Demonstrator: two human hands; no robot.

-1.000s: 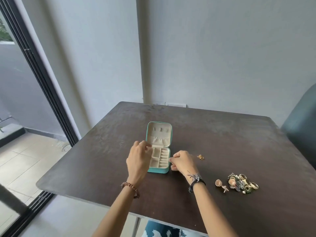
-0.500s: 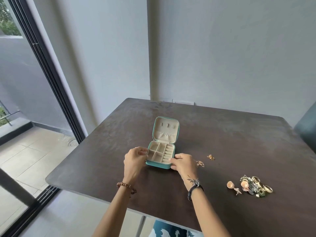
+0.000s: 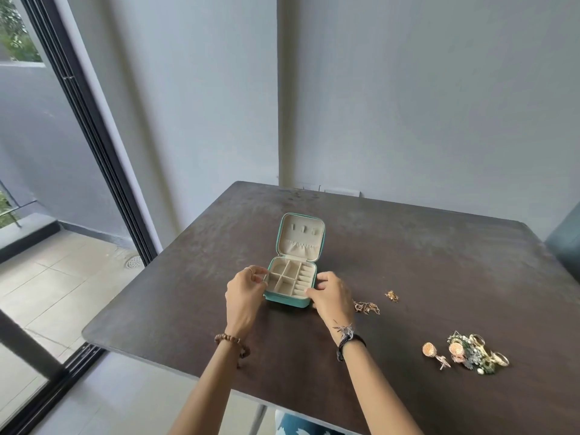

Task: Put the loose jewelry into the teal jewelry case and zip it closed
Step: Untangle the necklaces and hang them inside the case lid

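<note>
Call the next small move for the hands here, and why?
Probably the right hand lets go of the teal case and reaches for the gold chain lying just beside it. The case is already open, lid up, its compartments look empty, and all the jewelry is on the table. The left hand can steady the case.

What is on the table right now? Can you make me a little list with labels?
case: teal jewelry case, lid open and standing up, compartments look empty
left hand: left hand at the case's left side, fingers pinched; whether it holds anything is unclear
right hand: right hand touching the case's right front corner
chain: gold chain lying just right of the right hand
small piece: gold piece farther right, by itself
pile: jewelry pile near the table's right front
table: dark table
zipped: not yet
</note>
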